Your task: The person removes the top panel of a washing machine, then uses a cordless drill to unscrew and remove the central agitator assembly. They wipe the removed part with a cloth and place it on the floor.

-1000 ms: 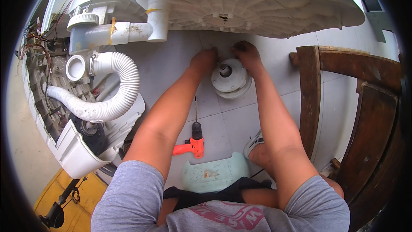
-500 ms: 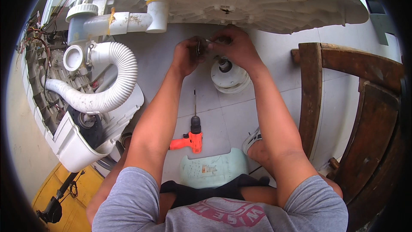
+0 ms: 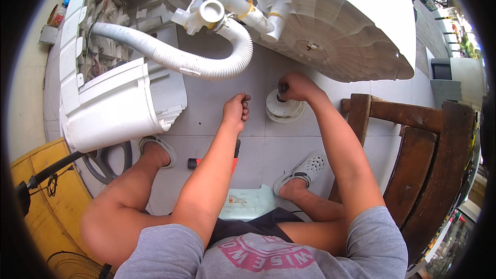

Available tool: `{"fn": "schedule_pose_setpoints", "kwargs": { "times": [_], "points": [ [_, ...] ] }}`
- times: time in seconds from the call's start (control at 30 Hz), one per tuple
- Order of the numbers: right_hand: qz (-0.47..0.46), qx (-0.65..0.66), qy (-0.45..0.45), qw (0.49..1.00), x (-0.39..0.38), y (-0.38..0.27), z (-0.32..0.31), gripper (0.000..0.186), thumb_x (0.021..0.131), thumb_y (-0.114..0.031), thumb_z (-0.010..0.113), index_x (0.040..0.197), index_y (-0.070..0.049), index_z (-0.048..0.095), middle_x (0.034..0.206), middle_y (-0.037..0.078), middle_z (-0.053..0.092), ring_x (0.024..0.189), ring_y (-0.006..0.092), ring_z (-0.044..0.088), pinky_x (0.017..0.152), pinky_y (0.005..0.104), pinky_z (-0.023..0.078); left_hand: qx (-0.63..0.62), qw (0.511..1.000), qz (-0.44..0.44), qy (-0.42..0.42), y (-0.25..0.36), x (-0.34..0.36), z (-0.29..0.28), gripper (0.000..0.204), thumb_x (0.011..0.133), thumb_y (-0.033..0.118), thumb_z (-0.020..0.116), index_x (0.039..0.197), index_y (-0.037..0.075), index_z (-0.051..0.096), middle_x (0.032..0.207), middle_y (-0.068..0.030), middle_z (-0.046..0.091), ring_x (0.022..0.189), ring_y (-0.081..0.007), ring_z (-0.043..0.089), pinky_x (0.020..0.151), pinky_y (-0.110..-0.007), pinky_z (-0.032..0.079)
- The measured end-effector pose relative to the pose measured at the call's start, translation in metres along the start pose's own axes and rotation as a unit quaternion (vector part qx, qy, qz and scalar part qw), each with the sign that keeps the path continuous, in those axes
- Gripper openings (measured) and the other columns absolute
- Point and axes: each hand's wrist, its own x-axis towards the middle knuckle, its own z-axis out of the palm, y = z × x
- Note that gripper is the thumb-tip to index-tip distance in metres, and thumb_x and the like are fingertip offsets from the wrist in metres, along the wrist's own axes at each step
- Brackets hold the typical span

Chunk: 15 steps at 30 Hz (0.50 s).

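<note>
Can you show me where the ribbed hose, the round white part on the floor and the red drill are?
ribbed hose (image 3: pixel 206 67), head view, middle of its bend
round white part (image 3: pixel 283 109), head view, its rim
red drill (image 3: pixel 194 163), head view, red end left of the forearm

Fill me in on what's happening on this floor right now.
A person sits low over a grey tiled floor beside a dismantled white plastic washing-machine tub. The right hand grips a small dark part on top of a round white plastic fitting lying on the tiles. The left hand is closed in a fist just beside it. A red power drill lies under the left forearm.
</note>
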Motion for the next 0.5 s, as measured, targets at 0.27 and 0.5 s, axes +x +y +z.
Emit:
{"fn": "schedule_pose_setpoints", "kwargs": {
  "times": [0.27, 0.5],
  "points": [
    [0.005, -0.152, -0.185, 0.971, 0.036, -0.07, -0.007, 0.036, 0.067, -0.021, 0.086, 0.1, -0.007, 0.083, 0.098, 0.018, 0.08, 0.093, 0.0362, 0.077, 0.08, 0.0449, 0.062, -0.001, 0.998, -0.014, -0.065, -0.047, -0.012, 0.002, 0.02, 0.11, 0.016, 0.055, 0.117, 0.003, 0.068, 0.087, 0.0004, 0.059, 0.072, -0.0102, 0.053, 0.06, -0.026, 0.045],
    [0.024, -0.199, -0.198, 0.959, 0.043, -0.097, -0.002, 0.035, 0.065, -0.024, 0.084, 0.089, 0.001, 0.081, 0.091, 0.022, 0.078, 0.091, 0.0388, 0.078, 0.081, 0.0465, 0.063, 0.015, 0.992, 0.035, -0.119, -0.033, 0.017, 0.004, 0.026, 0.109, 0.008, 0.053, 0.126, -0.003, 0.069, 0.099, -0.0053, 0.07, 0.08, -0.0126, 0.06, 0.067, -0.028, 0.051]
  ]
}}
